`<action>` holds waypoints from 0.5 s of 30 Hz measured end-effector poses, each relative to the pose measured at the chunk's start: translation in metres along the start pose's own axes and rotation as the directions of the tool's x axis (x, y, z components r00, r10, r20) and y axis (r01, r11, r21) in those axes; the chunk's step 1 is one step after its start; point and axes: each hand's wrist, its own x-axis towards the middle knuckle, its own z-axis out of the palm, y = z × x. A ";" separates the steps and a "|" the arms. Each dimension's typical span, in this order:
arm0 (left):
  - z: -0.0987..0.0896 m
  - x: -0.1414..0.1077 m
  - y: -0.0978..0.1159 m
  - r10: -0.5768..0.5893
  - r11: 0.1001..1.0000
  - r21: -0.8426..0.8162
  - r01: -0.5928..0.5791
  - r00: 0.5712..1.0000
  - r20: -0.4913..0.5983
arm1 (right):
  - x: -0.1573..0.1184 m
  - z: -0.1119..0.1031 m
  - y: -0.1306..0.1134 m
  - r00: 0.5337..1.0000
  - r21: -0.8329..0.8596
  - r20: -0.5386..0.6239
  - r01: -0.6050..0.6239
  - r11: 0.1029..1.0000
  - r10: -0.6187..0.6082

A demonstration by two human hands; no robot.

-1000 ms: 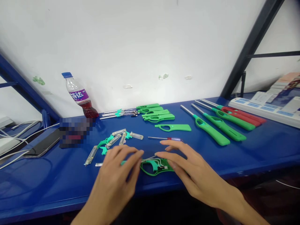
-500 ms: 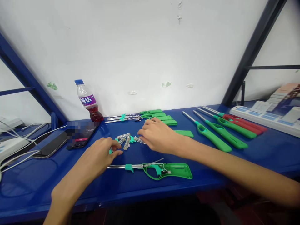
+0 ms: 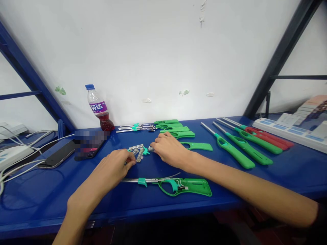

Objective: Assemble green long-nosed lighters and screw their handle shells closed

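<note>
Several clear lighter fuel tanks point(image 3: 140, 154) with teal ends lie in a small pile mid-table. At the pile's near left, my left hand point(image 3: 116, 166) is closed in a pinch; whatever lies between its fingertips is mostly hidden. My right hand point(image 3: 168, 148) has its fingers closed over another clear fuel tank point(image 3: 151, 149), whose end shows at the fingertips. In front of both hands lies an opened green lighter half-shell point(image 3: 198, 187), with a metal barrel point(image 3: 127, 180), a teal trigger point(image 3: 173, 184) and white wires in it.
Behind the hands lie several green shells point(image 3: 173, 129) and metal barrels with wires point(image 3: 135, 128). Whole green lighters point(image 3: 236, 154) and red ones point(image 3: 270, 137) lie right, beside a power strip point(image 3: 288, 132). A drink bottle point(image 3: 100, 110), phones point(image 3: 58, 154) and white cables stand or lie left.
My left hand has drawn its fingertips closer together beside the pile. My right hand's fingers have closed further over the clear fuel tank. The whole view has shifted slightly.
</note>
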 end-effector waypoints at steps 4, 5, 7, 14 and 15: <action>0.001 0.001 -0.001 0.019 1.000 0.014 -0.019 1.000 -0.007 | 0.000 -0.002 0.005 0.999 0.008 -0.031 -0.034 0.999 0.034; 0.000 0.002 -0.001 0.022 1.000 0.018 -0.021 1.000 -0.007 | 0.000 -0.003 0.006 0.999 0.013 -0.036 -0.040 0.999 0.041; 0.000 0.002 -0.001 0.023 0.999 0.027 -0.023 1.000 -0.007 | 0.001 -0.004 0.008 0.998 0.026 -0.043 -0.050 0.998 0.051; -0.010 0.001 0.005 -0.002 0.998 0.061 0.003 1.000 -0.022 | 0.001 0.000 0.014 0.996 0.062 -0.072 -0.044 0.997 0.048; -0.011 0.001 0.006 -0.002 0.998 0.062 0.003 1.000 -0.022 | 0.001 0.000 0.014 0.996 0.065 -0.074 -0.043 0.997 0.048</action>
